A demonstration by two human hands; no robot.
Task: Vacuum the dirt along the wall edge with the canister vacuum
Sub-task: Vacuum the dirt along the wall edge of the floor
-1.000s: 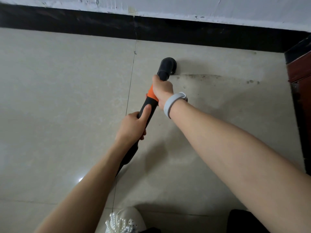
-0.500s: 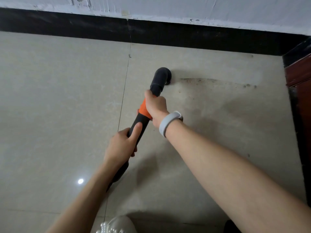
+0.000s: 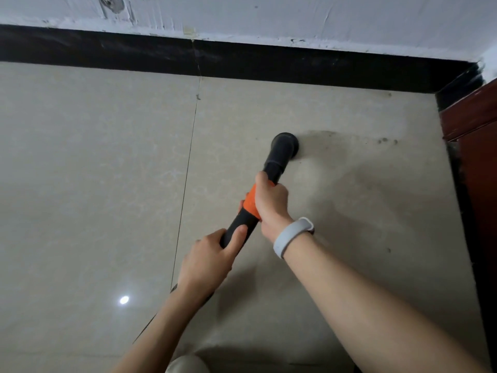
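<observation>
**Vacuum wand set on the tile at the end of the dirt streak**

The black vacuum wand [image 3: 271, 168], with an orange band, is angled up and to the right; its round nozzle [image 3: 285, 145] is set on the beige tiled floor [image 3: 94, 170], apart from the black baseboard [image 3: 269, 63]. A streak of dirt [image 3: 349, 137] runs rightward from the nozzle toward a reddish-brown wooden panel [image 3: 476, 125] at the right edge. A grout line [image 3: 188, 168] is seen left of the wand. The white wall [image 3: 269, 17] above the baseboard is scuffed. No readable writing is visible.

The right hand [image 3: 270, 204] is wrapped closed around the orange band; a pale wristband [image 3: 291, 235] is worn on that wrist. The left hand [image 3: 212, 258] is closed around the wand lower down, thumb laid along it.
</observation>
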